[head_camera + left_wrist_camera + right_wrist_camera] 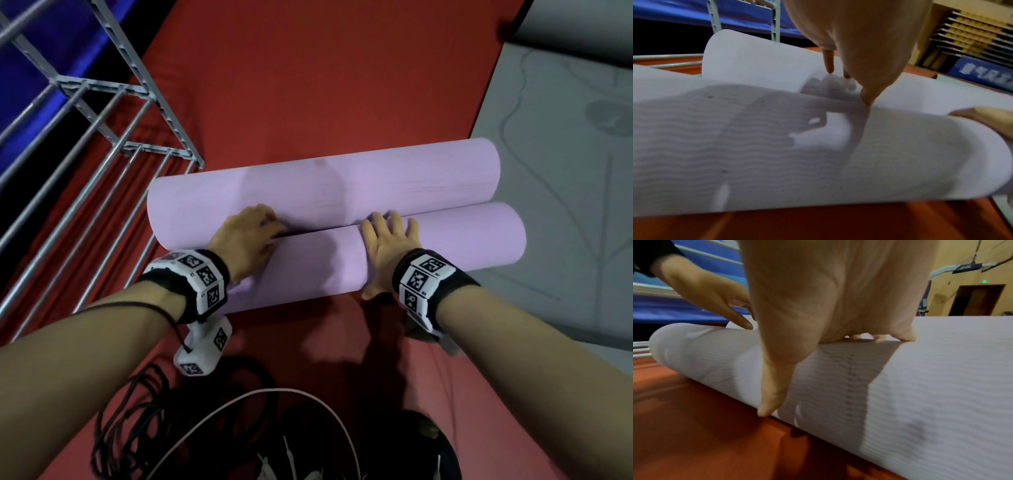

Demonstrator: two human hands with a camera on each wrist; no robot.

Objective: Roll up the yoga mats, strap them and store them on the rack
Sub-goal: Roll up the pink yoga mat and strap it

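A lilac yoga mat lies on the red floor as two side-by-side rolls, a near roll [445,246] [818,162] [920,386] and a far roll [342,185] [756,65]. My left hand [246,236] [859,40] rests on the near roll's left part, its fingertips pressed down into the seam between the rolls. My right hand [387,246] [818,296] lies flat over the middle of the near roll, fingers spread toward the seam and thumb down its near side. No strap is visible.
A grey metal rack [102,137] with bar shelves stands at the left, close to the rolls' left ends. A grey patterned mat [565,205] lies flat on the right. Black and white cables [137,411] trail below my arms. Red floor [325,68] stretches beyond the rolls.
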